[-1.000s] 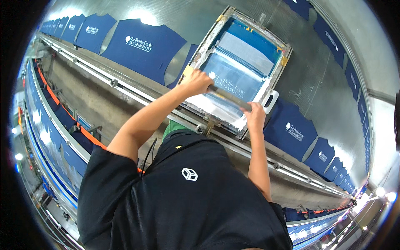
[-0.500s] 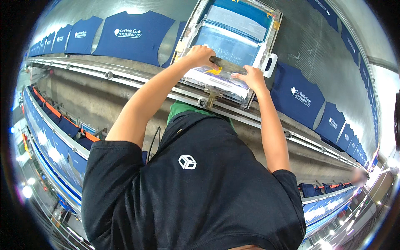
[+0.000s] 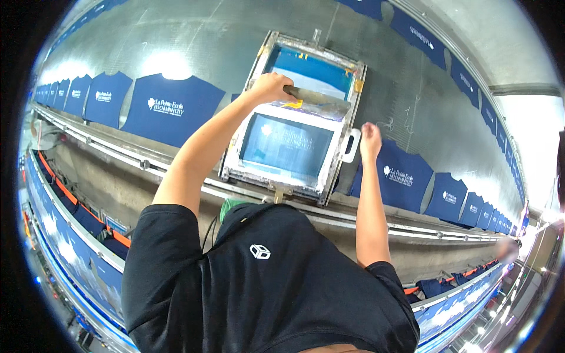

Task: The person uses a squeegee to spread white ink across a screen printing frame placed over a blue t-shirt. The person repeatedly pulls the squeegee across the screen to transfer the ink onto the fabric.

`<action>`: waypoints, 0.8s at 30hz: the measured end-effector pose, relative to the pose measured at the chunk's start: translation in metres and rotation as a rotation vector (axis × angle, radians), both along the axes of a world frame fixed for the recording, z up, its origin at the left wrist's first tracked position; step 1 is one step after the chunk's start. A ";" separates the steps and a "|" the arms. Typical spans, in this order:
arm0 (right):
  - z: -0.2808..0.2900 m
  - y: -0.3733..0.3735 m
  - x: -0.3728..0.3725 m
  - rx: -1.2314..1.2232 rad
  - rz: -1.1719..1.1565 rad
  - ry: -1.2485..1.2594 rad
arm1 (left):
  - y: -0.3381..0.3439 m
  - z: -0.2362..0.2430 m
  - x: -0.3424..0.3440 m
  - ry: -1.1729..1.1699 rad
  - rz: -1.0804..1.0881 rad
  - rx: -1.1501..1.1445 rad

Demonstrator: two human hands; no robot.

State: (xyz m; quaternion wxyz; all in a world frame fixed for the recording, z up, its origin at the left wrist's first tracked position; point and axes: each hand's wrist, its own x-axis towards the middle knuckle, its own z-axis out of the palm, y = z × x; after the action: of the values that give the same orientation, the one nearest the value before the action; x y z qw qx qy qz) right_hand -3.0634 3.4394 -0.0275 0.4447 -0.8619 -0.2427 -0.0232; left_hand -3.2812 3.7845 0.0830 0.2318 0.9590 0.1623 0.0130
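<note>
My left hand (image 3: 272, 88) grips the left end of a long squeegee (image 3: 318, 101), which lies across the upper middle of a metal-framed printing screen (image 3: 360, 76). Below the squeegee, the screen's blue mesh (image 3: 282, 159) shows a pale design inside a white band of ink. My right hand (image 3: 369, 140) is off the squeegee, fingers curled and blurred, to the right of the screen's white side handle (image 3: 351, 145); I cannot make out whether anything is in it. Under that hand lies a navy shirt panel (image 3: 394, 179) with a white print.
A row of printed navy panels (image 3: 170, 112) runs along the long grey table (image 3: 212, 47), with another row (image 3: 418, 35) on its far side. A metal rail (image 3: 147, 162) follows the near edge. Behind me, racks (image 3: 94, 259) hold more navy fabric; a blurred person (image 3: 506, 250) is at the far right.
The squeegee has moved from the screen's near end toward its far end in my left hand, uncovering the mesh below. My right hand has let go of it and moved rightward off the screen.
</note>
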 end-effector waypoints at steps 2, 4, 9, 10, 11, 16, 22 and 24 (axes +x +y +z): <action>0.006 0.008 -0.031 0.022 0.028 0.633 | -0.003 -0.004 -0.006 -0.057 0.041 0.042; -0.001 0.013 -0.024 0.182 0.083 0.668 | -0.007 0.000 -0.008 0.020 0.009 -0.014; 0.003 0.032 -0.020 0.299 0.038 0.399 | -0.050 0.002 -0.067 -0.036 0.023 -0.054; 0.018 0.035 -0.024 0.312 0.049 0.321 | -0.067 -0.003 -0.087 -0.064 0.081 -0.053; 0.030 0.042 -0.028 0.325 0.056 0.365 | -0.081 -0.020 -0.111 -0.187 0.095 -0.089; 0.038 0.038 -0.021 0.280 0.007 0.234 | -0.162 -0.030 -0.216 -0.152 -0.019 -0.151; 0.063 0.110 -0.101 0.315 -0.001 0.170 | -0.130 -0.007 -0.296 -0.159 0.044 -0.035; 0.051 0.157 -0.146 0.277 0.006 0.177 | -0.073 0.001 -0.332 -0.104 0.080 -0.039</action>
State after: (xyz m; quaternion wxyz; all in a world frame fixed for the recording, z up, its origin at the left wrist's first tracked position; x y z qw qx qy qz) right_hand -3.2090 3.5961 0.0230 0.5790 -0.7903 -0.1995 0.0206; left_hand -3.6132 3.7118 0.0841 0.2579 0.9451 0.1885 0.0687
